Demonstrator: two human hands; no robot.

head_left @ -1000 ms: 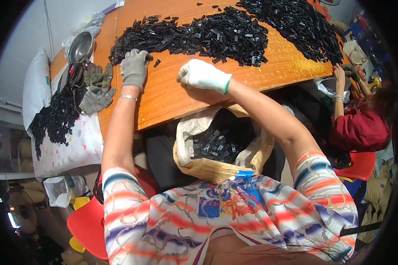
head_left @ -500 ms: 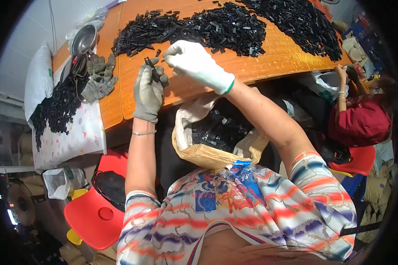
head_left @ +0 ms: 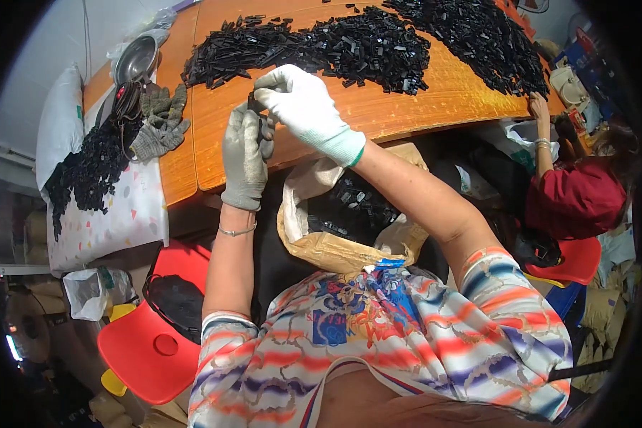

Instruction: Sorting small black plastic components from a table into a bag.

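Observation:
My left hand (head_left: 245, 160), in a grey work glove, is raised above the table's near edge with its fingers closed on a small black plastic piece (head_left: 253, 103). The piece's top end shows above the fingertips; the rest is hidden. My right hand (head_left: 303, 113), in a white knitted glove, meets it from the right, thumb and fingers pinched at that end. Whether the right fingers hold a separate part cannot be seen. Beyond both hands lies a heap of small black plastic pieces (head_left: 367, 50). Below them, an open brown paper sack (head_left: 328, 255) on my lap contains more black pieces (head_left: 353, 203).
The wooden table (head_left: 471, 100) bears another black heap (head_left: 478, 43). Left are grey gloves (head_left: 162, 121), a metal bowl (head_left: 137, 60) and a pile of black pieces (head_left: 85, 171). A red chair (head_left: 146, 349) stands lower left. A co-worker in dark red (head_left: 578, 200) sits at right.
My right hand has moved left and down, closing the gap to the black piece in my left hand. The left hand has turned slightly. At right, the co-worker's hand has shifted left along the table edge.

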